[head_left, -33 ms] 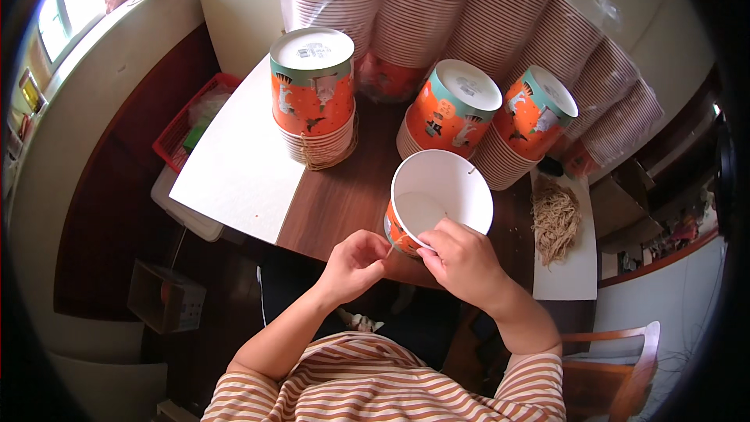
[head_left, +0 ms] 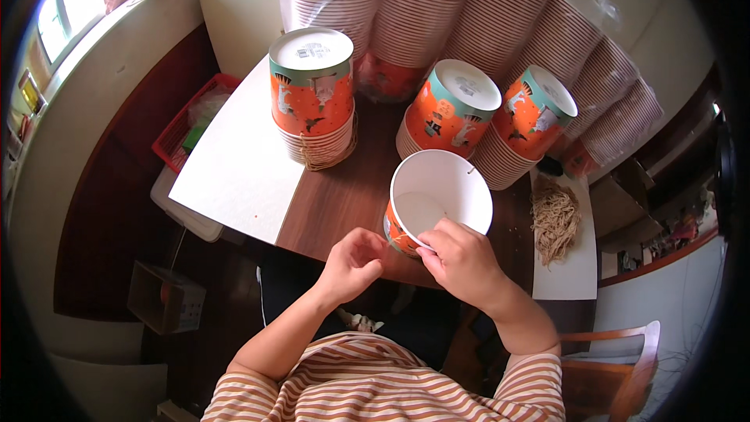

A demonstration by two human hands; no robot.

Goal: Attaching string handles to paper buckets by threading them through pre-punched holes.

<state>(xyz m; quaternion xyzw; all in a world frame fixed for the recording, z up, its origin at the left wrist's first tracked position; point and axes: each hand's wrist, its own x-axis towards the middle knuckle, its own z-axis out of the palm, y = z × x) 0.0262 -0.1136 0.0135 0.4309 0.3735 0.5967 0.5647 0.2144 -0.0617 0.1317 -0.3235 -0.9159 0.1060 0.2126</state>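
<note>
Your right hand (head_left: pixel 465 262) grips the near rim of the open paper cup (head_left: pixel 437 199), fingers curled over the white edge and closed on it. The cup is orange on the outside, white inside, and tilts with its mouth facing up toward you at the near edge of the wooden table (head_left: pixel 344 195). Your left hand (head_left: pixel 353 262) sits just left of the cup, fingertips pinched together close against its orange side; whether they hold anything fine, such as a bit of string, is too small to tell.

Beyond the cup, a stack of upturned cups (head_left: pixel 451 113) stands bottom up, and just right of that a second such stack (head_left: pixel 531 121) leans away. Farther left of the cup, a taller stack (head_left: pixel 312 98) stands on the table with tan string looped around its lower rims. Behind all three, long sleeves of nested cups (head_left: pixel 469 8) in clear wrap lean across the back. To the right of the cup, a bundle of tan string (head_left: pixel 555 223) lies on a white board (head_left: pixel 566 277). Left of the cup, a white sheet (head_left: pixel 234 164) covers the table's end, and a red basket (head_left: pixel 191 121) sits beyond that.
</note>
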